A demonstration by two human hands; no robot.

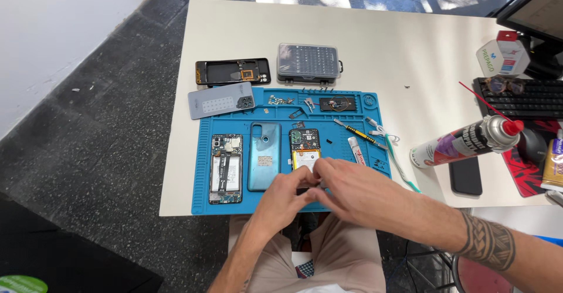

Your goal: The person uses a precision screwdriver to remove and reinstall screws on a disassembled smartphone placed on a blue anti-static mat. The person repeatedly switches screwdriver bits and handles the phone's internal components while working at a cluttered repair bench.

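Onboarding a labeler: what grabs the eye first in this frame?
The bright blue repair mat at the table's near edge, holding three opened phones side by side. Both hands, left hand and right hand, meet over the rightmost opened phone. At right, a spray can lies on its side.

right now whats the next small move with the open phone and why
Probably lift the fingertips a little to free the pale part: both hands, left and right, pinch at the lower end of the open phone on the blue mat.
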